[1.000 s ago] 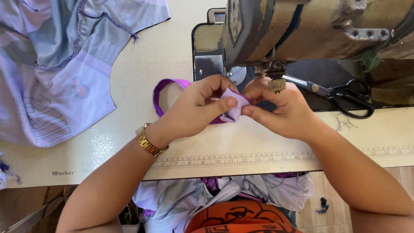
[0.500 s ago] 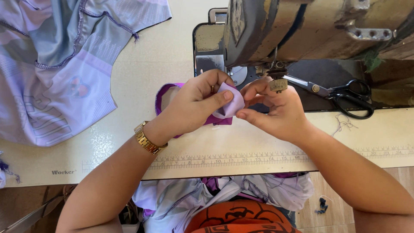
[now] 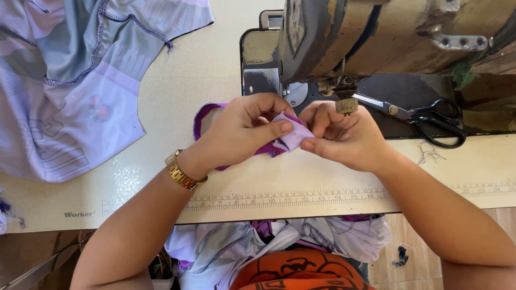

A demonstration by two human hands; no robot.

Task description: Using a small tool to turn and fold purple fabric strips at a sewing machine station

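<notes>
- Pinching a small folded piece of lilac fabric (image 3: 293,137), the left hand (image 3: 244,131) closes thumb and forefinger on its upper left edge.
- The right hand (image 3: 344,137) grips the same piece from the other side, thumb below and fingers curled over the top, so both hands meet at the fold.
- The fabric sits just in front of the sewing machine's presser foot (image 3: 346,104), raised slightly off the table (image 3: 215,64); a purple-edged strip (image 3: 207,110) of it trails out behind the left hand.
- A gold wristwatch (image 3: 183,172) circles the left wrist.
- A printed ruler strip (image 3: 279,198) runs along the table's near edge, beneath both forearms.
- Black-handled scissors (image 3: 430,121) lie on the machine bed, right of the right hand.
- The sewing machine (image 3: 387,32), worn and brownish, fills the upper right.
- A pale lilac and grey-blue garment (image 3: 70,80) lies spread at the table's far left, well apart from the hands.
- More pale cloth (image 3: 279,241) is bunched in the lap below the table edge.
</notes>
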